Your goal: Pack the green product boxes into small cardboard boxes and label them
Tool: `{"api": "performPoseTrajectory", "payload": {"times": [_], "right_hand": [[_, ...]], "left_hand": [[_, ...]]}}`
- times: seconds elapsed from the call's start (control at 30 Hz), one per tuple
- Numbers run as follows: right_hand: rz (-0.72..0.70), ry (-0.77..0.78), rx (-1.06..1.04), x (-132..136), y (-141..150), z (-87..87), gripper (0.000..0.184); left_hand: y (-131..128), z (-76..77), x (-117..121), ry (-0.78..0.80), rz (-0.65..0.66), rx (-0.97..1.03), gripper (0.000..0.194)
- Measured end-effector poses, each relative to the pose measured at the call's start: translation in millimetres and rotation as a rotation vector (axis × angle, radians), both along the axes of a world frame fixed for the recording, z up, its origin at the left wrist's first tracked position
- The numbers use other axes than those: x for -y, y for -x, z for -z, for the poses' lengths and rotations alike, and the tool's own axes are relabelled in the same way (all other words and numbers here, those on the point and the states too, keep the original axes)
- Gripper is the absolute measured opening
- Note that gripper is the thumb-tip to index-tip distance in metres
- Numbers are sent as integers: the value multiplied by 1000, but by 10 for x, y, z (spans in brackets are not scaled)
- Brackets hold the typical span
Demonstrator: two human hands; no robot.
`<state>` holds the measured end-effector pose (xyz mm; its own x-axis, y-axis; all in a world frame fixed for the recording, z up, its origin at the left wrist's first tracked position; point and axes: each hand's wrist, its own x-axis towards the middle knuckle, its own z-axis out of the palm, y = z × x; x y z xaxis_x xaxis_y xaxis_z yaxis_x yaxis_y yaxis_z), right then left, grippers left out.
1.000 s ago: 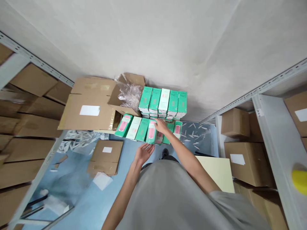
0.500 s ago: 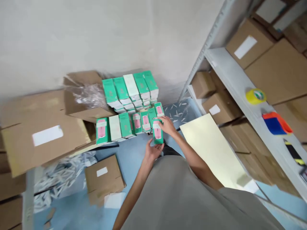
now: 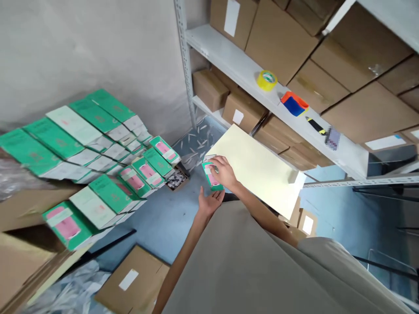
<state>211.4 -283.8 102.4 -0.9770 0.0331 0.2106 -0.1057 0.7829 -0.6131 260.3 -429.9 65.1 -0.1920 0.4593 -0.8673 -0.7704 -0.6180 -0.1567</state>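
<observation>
My right hand (image 3: 225, 172) is closed over the top and right side of a small green box (image 3: 208, 170) with a pink panel, holding it in front of my body. Below it, my left hand (image 3: 210, 201) is palm up with its fingers apart, close under the box's lower end; whether they touch is hard to tell. To the left, more green and white boxes (image 3: 113, 196) stand in a front row, some showing pink panels. Behind them rises a stack of green and white boxes (image 3: 78, 126).
A pale yellow tabletop (image 3: 258, 161) lies to the right. On the grey shelf (image 3: 229, 52) are yellow tape (image 3: 266, 80), an orange-and-blue item (image 3: 294, 104), a black-and-yellow cutter (image 3: 316, 125) and cardboard cartons (image 3: 281, 39). A flat carton (image 3: 134, 279) rests on the blue floor.
My view has swung right, away from the box rows and toward the yellow tabletop and shelf. The green box has come along in my right hand, and my left hand's fingers have spread.
</observation>
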Motion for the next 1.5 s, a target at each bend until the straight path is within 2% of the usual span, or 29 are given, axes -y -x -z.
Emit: {"api": "performPoseTrajectory", "payload": {"times": [0.23, 0.4, 0.5, 0.67, 0.77, 0.9, 1.0, 1.1, 1.23, 1.3, 1.37, 1.5], "right_hand": [[233, 38, -183, -423, -53, -249, 33], [505, 88, -250, -991, 7, -283, 51], [677, 189, -226, -1359, 26, -191, 62], [901, 488, -149, -1738, -55, 100, 72], [923, 571, -102, -1751, -210, 230, 83], [956, 492, -32, -1571, -383, 328, 100], [1101, 409, -8, -1409, -392, 396, 93], [1231, 304, -12, -1299, -344, 445, 81], [1338, 207, -27, -1211, -329, 425, 78], [1377, 251, -14, -1184, -364, 377, 79], [1377, 374, 11, -1172, -423, 310, 76], [1294, 780, 5, -1190, -561, 147, 69]], "left_hand": [[292, -156, -262, -37, 167, -227, 75], [649, -252, -418, 51, 345, -491, 71], [862, -298, -584, 206, 437, -830, 71], [1223, -384, -978, 581, 617, -1632, 69], [1463, -471, -1220, 654, 665, -1967, 67], [1754, -576, -1545, 600, 741, -2158, 64], [1903, -619, -1750, 543, 844, -2245, 65], [2005, -641, -1891, 412, 950, -2313, 67], [2112, -649, -2047, 313, 1014, -2372, 68], [2154, -660, -2143, 292, 1016, -2377, 70], [2182, -691, -2255, 256, 1012, -2367, 72], [2192, -819, -2502, 164, 966, -2295, 67]]}}
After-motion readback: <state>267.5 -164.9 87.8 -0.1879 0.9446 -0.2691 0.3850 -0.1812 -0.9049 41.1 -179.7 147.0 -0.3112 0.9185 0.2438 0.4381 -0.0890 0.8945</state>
